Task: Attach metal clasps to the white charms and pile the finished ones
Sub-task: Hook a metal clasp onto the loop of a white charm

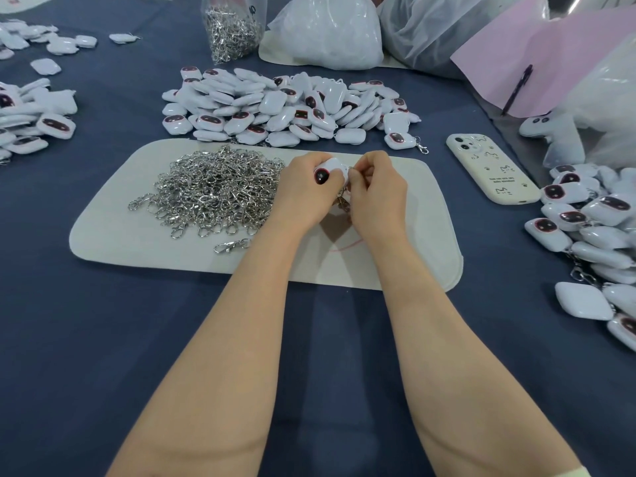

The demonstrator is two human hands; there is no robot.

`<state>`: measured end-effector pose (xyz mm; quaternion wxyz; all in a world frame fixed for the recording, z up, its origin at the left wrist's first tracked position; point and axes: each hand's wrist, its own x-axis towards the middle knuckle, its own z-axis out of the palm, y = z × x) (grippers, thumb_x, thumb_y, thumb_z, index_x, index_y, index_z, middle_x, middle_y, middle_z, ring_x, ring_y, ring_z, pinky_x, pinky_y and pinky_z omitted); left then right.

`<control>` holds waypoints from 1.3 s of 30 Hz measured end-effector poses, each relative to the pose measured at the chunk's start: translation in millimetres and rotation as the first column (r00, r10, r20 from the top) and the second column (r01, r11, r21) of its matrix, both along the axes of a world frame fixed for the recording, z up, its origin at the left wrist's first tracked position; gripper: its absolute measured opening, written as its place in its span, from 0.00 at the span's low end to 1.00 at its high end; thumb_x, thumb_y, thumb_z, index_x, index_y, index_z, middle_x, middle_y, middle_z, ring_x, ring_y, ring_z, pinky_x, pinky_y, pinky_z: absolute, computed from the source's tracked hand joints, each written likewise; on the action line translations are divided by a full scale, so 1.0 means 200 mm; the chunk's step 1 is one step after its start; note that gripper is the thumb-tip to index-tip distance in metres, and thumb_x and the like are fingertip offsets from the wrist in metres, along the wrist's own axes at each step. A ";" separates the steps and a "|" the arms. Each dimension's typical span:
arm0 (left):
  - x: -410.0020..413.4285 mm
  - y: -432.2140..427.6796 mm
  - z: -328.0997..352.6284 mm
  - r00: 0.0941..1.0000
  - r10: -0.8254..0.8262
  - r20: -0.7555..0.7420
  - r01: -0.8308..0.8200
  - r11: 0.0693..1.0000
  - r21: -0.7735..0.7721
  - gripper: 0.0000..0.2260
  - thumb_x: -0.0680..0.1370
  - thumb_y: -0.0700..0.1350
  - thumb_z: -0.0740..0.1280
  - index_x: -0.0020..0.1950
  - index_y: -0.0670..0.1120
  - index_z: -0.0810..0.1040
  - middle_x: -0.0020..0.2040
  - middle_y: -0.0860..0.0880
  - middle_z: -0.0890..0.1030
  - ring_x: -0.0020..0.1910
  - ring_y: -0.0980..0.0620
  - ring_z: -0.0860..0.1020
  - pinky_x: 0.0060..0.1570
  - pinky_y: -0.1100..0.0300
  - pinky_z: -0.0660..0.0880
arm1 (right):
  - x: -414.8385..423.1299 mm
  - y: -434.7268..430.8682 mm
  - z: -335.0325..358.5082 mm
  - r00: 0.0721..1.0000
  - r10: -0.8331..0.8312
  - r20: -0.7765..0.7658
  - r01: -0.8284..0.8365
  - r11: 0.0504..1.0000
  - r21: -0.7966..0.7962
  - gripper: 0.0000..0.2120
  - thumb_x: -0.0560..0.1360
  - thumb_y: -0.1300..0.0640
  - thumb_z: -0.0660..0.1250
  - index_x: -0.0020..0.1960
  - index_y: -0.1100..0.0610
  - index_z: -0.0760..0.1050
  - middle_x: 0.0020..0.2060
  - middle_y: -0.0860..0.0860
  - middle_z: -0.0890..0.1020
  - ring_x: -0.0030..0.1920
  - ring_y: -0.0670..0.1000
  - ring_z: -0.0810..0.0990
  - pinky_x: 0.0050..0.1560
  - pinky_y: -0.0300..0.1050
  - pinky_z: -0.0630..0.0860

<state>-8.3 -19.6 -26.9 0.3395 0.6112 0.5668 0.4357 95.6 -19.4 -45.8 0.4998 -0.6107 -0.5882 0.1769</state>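
**Charm (332, 168) and clasp (344, 202) held above mat (137, 235)**

Left hand (303, 196) grips the charm; right hand (377, 189) pinches the clasp beside it, the rest dangling between both palms. Loose clasps (213, 191) heap just left on the mat, charms (282, 105) pile behind it, a phone (492, 168) lies right, clasped charms (592, 232) farther right.

Worktop (103, 339): navy cloth cover, fills view edge to edge.
Mat (120, 242): cream, rounded corners, flat on cloth, centre.
Far side: clear plastic bags (327, 32), pink sheet (516, 53).
Light: soft, even; glare on bags.
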 end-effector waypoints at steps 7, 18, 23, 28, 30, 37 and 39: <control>-0.01 0.00 0.01 0.999 0.013 -0.042 -0.012 1.000 0.016 0.08 0.75 0.43 0.64 0.50 0.42 0.79 0.43 0.38 0.81 0.45 0.38 0.80 0.47 0.41 0.78 | 0.00 0.00 0.00 0.999 0.027 0.041 -0.027 1.000 0.008 0.03 0.76 0.66 0.60 0.48 0.61 0.72 0.38 0.49 0.75 0.39 0.49 0.73 0.37 0.34 0.64; 0.01 0.00 0.03 0.999 0.026 -0.035 -0.024 0.999 0.048 0.08 0.74 0.41 0.64 0.49 0.40 0.79 0.40 0.38 0.80 0.42 0.38 0.79 0.44 0.40 0.78 | -0.01 -0.01 0.00 0.999 0.025 -0.049 -0.025 0.999 -0.019 0.07 0.75 0.67 0.60 0.45 0.56 0.70 0.33 0.45 0.74 0.36 0.47 0.73 0.36 0.32 0.68; 0.00 -0.01 0.02 0.998 0.026 -0.057 -0.025 0.999 0.028 0.09 0.75 0.42 0.65 0.53 0.42 0.79 0.45 0.40 0.82 0.44 0.39 0.80 0.47 0.43 0.78 | 0.00 -0.01 -0.01 0.999 -0.001 -0.035 0.001 1.000 0.017 0.03 0.76 0.65 0.62 0.47 0.59 0.72 0.33 0.41 0.72 0.34 0.41 0.72 0.37 0.29 0.68; 0.00 -0.01 0.02 0.999 0.033 -0.036 -0.033 0.999 0.005 0.10 0.75 0.42 0.65 0.55 0.43 0.79 0.46 0.41 0.82 0.46 0.39 0.81 0.48 0.41 0.78 | 0.00 -0.01 -0.01 1.000 0.005 -0.020 -0.005 1.000 0.017 0.03 0.76 0.65 0.62 0.48 0.61 0.73 0.33 0.41 0.72 0.36 0.44 0.72 0.38 0.32 0.67; 0.00 -0.01 0.02 0.999 0.035 -0.031 -0.034 0.999 0.003 0.10 0.75 0.42 0.65 0.55 0.43 0.79 0.45 0.41 0.82 0.45 0.39 0.81 0.48 0.41 0.78 | 0.00 0.00 -0.01 1.000 -0.003 -0.027 0.003 1.000 0.009 0.03 0.76 0.65 0.62 0.48 0.61 0.73 0.33 0.41 0.72 0.35 0.43 0.72 0.37 0.30 0.67; 0.00 -0.01 0.01 1.000 0.028 -0.011 -0.028 1.000 -0.003 0.05 0.75 0.42 0.64 0.49 0.47 0.78 0.45 0.38 0.81 0.45 0.38 0.80 0.48 0.40 0.77 | 0.00 0.00 -0.01 1.000 0.008 -0.019 -0.008 1.000 0.003 0.03 0.77 0.65 0.62 0.48 0.59 0.72 0.33 0.41 0.72 0.35 0.41 0.72 0.37 0.28 0.67; 0.00 0.00 0.02 0.999 0.034 -0.004 -0.034 0.999 -0.014 0.08 0.75 0.42 0.64 0.53 0.44 0.79 0.45 0.39 0.81 0.46 0.38 0.80 0.49 0.39 0.77 | 0.00 0.00 -0.01 1.000 0.014 -0.008 -0.013 1.000 0.010 0.04 0.76 0.65 0.62 0.47 0.58 0.71 0.33 0.41 0.72 0.35 0.40 0.71 0.37 0.26 0.66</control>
